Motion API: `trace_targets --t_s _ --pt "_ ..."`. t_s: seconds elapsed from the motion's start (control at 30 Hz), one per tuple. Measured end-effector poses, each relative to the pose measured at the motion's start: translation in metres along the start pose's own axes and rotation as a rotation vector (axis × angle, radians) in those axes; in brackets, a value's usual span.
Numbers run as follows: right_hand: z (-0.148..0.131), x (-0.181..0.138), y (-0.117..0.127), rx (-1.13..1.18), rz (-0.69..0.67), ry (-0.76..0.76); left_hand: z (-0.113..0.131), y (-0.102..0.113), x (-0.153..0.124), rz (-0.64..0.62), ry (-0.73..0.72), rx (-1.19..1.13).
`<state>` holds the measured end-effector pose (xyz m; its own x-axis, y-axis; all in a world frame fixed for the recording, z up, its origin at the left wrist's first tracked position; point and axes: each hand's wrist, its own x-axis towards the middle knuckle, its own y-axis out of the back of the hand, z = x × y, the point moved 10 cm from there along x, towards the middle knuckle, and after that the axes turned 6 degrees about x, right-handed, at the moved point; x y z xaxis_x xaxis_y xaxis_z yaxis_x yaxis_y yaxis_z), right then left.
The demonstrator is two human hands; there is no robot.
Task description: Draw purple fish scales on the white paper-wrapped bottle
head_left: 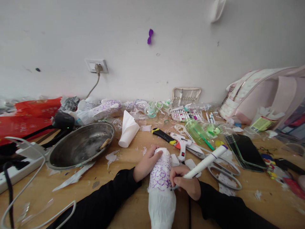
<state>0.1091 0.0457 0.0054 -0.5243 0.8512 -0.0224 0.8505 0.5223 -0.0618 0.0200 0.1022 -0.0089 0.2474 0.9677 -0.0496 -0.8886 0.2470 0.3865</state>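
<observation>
A white paper-covered, long rounded form (160, 173) lies upright before me, its upper part drawn over with purple scale-like outlines and its lower part plain white. My left hand (147, 163) grips its left side near the top, thumb resting on the drawn surface. In my right hand (187, 183) is a white marker pen (206, 161) with a purple end, slanting up to the right. The pen's tip is at the form's right edge, by the lowest scales. A glue gun (183, 148), a yellow-and-black utility knife (164, 136) and scissors (222, 173) lie just beyond.
At left are a metal bowl (81, 149), a power strip (21, 171) and white cables. A rolled white paper (128, 129) stands behind. Markers (186, 115), plastic bottles (196, 130) and paper scraps crowd the back. Phones (247, 151) and a pink backpack (257, 92) are at right.
</observation>
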Motion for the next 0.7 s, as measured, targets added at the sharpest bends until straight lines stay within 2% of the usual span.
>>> trace_targets --t_s 0.7 --pt "0.0054 0.0014 0.0053 -0.018 0.05 -0.026 -0.0015 0.0 0.0009 0.003 -0.027 -0.008"
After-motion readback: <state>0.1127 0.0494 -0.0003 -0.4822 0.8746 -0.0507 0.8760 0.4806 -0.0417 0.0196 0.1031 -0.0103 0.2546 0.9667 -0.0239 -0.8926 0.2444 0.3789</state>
